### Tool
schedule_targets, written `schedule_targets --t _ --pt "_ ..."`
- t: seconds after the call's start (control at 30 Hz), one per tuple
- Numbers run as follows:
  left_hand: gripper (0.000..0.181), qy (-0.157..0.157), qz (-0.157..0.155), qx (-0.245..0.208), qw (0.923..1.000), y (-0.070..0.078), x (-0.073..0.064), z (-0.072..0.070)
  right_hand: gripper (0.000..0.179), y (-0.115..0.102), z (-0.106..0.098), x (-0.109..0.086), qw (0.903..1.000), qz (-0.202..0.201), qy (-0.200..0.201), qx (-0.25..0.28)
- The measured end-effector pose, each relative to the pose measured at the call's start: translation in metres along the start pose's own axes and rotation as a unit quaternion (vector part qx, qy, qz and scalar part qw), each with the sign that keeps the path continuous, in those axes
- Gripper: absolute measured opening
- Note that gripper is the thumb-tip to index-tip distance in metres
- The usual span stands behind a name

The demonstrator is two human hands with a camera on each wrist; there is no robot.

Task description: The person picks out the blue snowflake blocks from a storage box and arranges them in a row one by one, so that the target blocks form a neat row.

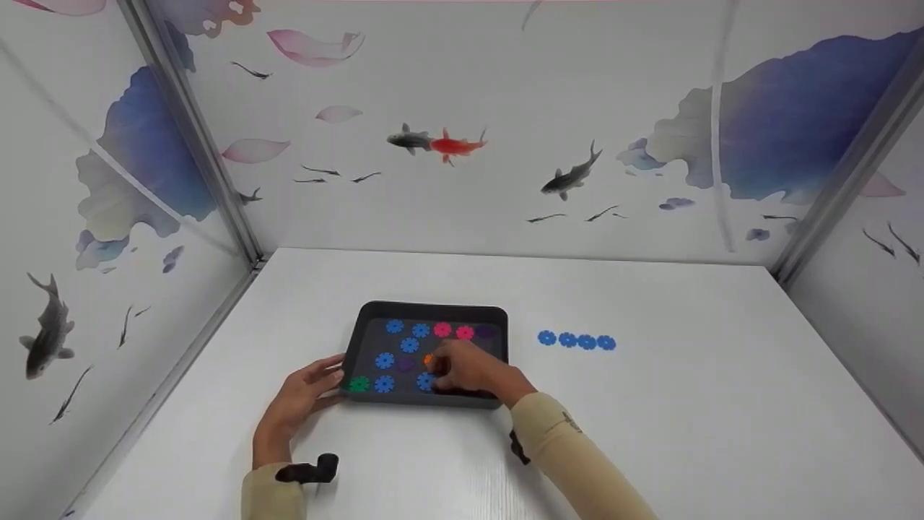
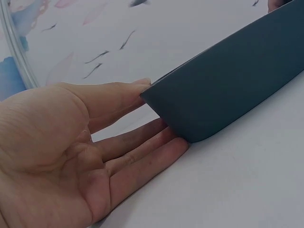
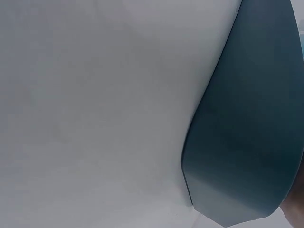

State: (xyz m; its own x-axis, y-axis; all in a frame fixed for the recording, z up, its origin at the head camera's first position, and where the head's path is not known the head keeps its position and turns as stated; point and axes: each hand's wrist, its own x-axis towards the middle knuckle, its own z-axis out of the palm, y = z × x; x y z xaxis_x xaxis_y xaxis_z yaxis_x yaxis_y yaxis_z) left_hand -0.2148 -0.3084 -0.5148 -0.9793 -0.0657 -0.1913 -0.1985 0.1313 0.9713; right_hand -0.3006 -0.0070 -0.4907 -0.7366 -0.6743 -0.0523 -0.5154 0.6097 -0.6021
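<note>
A dark shallow tray [image 1: 421,398] holds several flower-shaped plastic discs: blue ones [image 1: 384,360], pink ones [image 1: 442,329], purple ones [image 1: 406,363] and a green one [image 1: 359,384]. My left hand [image 1: 294,399] is at the tray's left side; in the left wrist view its thumb touches the rim and its extended fingers rest against the lower wall. Inside the tray, my right hand [image 1: 468,367] reaches down with bent fingers beside an orange disc [image 1: 429,360] and a blue disc [image 1: 424,381]. I cannot tell whether its fingertips pinch a disc.
To the right of the tray, several blue discs [image 1: 577,340] lie in a row on the white table [image 1: 693,404]. Printed panels [image 1: 491,202] with fish and petals enclose the table at the back and sides.
</note>
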Motion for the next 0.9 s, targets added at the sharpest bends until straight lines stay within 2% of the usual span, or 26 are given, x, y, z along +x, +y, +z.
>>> schedule_targets --t 0.37,0.6,0.9 --pt "0.050 0.004 -0.008 -0.002 1.0000 0.000 0.001 0.001 0.026 0.001 0.000 0.004 0.9998 0.019 0.006 -0.001" --pt "0.049 0.003 -0.007 -0.003 1.0000 0.000 0.001 0.002 0.025 0.003 -0.008 0.000 0.9997 0.025 0.006 0.001" --pt "0.050 0.001 -0.005 -0.006 1.0000 0.000 0.001 0.000 0.022 0.012 -0.033 -0.008 0.9975 0.017 0.059 -0.033"
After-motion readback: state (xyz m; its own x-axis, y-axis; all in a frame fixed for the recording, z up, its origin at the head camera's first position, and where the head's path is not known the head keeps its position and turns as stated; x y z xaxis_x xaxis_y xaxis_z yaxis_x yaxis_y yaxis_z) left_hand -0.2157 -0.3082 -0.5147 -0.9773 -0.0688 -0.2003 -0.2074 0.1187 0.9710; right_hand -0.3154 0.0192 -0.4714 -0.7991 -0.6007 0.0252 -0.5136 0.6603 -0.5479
